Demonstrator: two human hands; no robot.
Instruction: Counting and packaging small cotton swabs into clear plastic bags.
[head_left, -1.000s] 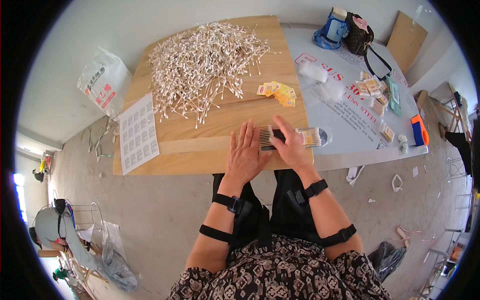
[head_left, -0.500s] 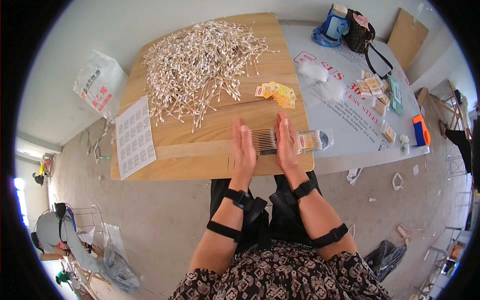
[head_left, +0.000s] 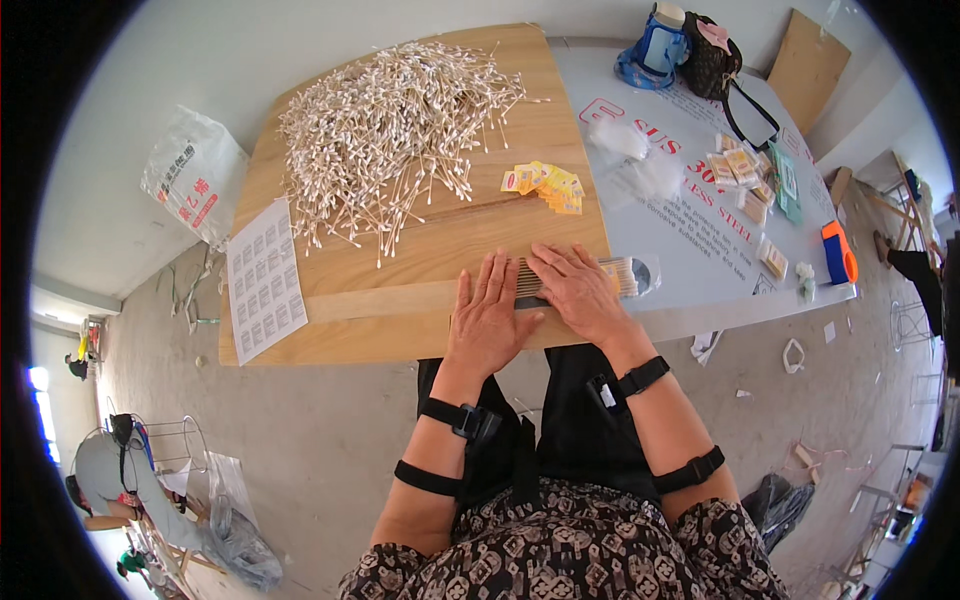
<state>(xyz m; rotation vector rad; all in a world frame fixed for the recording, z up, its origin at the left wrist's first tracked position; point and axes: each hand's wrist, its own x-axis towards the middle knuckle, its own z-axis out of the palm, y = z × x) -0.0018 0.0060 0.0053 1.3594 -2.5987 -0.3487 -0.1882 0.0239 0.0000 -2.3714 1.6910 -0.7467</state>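
My left hand [head_left: 487, 318] lies flat, fingers spread, on the near edge of a wooden board [head_left: 420, 250]. My right hand [head_left: 575, 290] rests beside it, palm down. Both press on a row of cotton swabs [head_left: 527, 280] lined up side by side between them. The row's right end sticks out past my right hand into a clear plastic bag [head_left: 635, 275]. A big loose heap of cotton swabs [head_left: 385, 125] covers the far part of the board. A small stack of yellow labels [head_left: 547, 184] lies just beyond my right hand.
A white sheet of printed stickers [head_left: 263, 282] hangs over the board's left edge. On the grey table [head_left: 700, 240] to the right are clear bags, several small packets [head_left: 745, 180], an orange and blue tool [head_left: 838, 252], a blue bag [head_left: 655, 48] and a dark bag [head_left: 712, 52].
My hands have shifted slightly on the lined-up swabs; the left hand now lies flatter with fingers spread, while the right still covers the row's right part.
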